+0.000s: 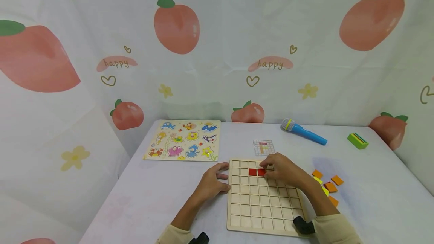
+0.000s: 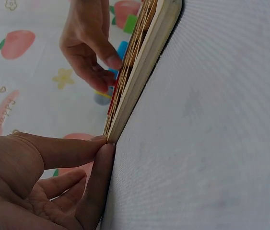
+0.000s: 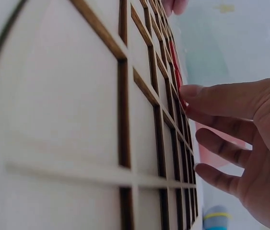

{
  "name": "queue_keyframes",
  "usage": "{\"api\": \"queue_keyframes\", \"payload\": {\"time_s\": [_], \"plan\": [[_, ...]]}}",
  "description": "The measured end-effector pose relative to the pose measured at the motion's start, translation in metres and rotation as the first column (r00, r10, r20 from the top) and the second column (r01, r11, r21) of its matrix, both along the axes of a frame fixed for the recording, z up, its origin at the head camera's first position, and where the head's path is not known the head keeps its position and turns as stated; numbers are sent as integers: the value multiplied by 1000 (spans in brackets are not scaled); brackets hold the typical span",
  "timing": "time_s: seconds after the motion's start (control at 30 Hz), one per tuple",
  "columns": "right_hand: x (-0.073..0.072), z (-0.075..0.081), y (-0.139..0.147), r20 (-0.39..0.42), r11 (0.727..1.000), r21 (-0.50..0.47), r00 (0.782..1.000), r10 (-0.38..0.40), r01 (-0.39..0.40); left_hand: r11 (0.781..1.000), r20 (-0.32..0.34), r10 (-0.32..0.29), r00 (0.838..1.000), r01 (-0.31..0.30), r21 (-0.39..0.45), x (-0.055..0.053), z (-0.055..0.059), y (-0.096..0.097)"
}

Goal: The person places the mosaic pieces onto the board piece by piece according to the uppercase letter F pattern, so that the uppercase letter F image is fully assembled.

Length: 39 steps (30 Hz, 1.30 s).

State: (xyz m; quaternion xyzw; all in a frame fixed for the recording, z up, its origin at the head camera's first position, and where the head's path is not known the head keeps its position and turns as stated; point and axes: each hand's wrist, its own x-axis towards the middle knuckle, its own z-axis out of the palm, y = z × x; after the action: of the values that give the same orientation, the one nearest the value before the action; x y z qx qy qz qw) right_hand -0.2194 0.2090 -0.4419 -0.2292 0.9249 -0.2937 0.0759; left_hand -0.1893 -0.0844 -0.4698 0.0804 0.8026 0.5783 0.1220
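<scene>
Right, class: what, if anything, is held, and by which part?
A hold cannot be told: the left hand touches the board at its left edge, the right hand a red tile at its right side.

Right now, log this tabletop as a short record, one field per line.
Left hand: touching the left edge of the grid board
Right hand: fingertips at the red tiles; exact grip unclear
Tiles on board: two red visible, side by side, second row from the far edge
Loose tiles: orange, yellow and a bit of red, right of board
Beyond board: pattern card, animal puzzle, blue microphone, green block
</scene>
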Motion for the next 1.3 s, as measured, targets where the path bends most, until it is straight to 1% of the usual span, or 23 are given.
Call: {"api": "queue_keyframes", "payload": {"time_s": [0.1,0.23,0.33,0.5,0.63,0.7,0.87,1.03,1.1,1.2,1.3], "plan": [[2,2,6,9,1000,-19,1000,-14,14,1000,-3,-1,1000,1,-1,0,0,0],[7,3,17,0,998,-44,999,-40,40,1000,-2,0,1000,0,5,0,0,0],[11,4,26,-4,997,-44,998,-62,62,1000,3,2,1000,-2,14,1,1,0],[22,8,44,-1,994,-53,996,-91,91,1000,17,4,1000,-4,31,1,3,0],[31,11,59,-29,994,-51,995,-100,99,1000,16,4,1000,-4,25,2,4,1],[35,11,67,-27,992,-44,993,-118,117,1000,13,4,1000,-5,20,2,3,0],[41,12,88,13,983,-14,983,-182,182,1000,12,4,1000,-4,16,2,3,0],[46,13,110,-5,977,8,977,-214,214,1000,15,2,1000,-3,23,2,3,1],[49,13,117,0,972,15,972,-235,235,1000,16,2,1000,-3,23,2,3,1],[53,12,126,35,963,11,962,-269,269,1000,20,4,1000,-4,20,2,3,1],[56,11,133,65,958,-2,956,-285,286,1000,23,7,1000,-8,20,2,3,1]]}}
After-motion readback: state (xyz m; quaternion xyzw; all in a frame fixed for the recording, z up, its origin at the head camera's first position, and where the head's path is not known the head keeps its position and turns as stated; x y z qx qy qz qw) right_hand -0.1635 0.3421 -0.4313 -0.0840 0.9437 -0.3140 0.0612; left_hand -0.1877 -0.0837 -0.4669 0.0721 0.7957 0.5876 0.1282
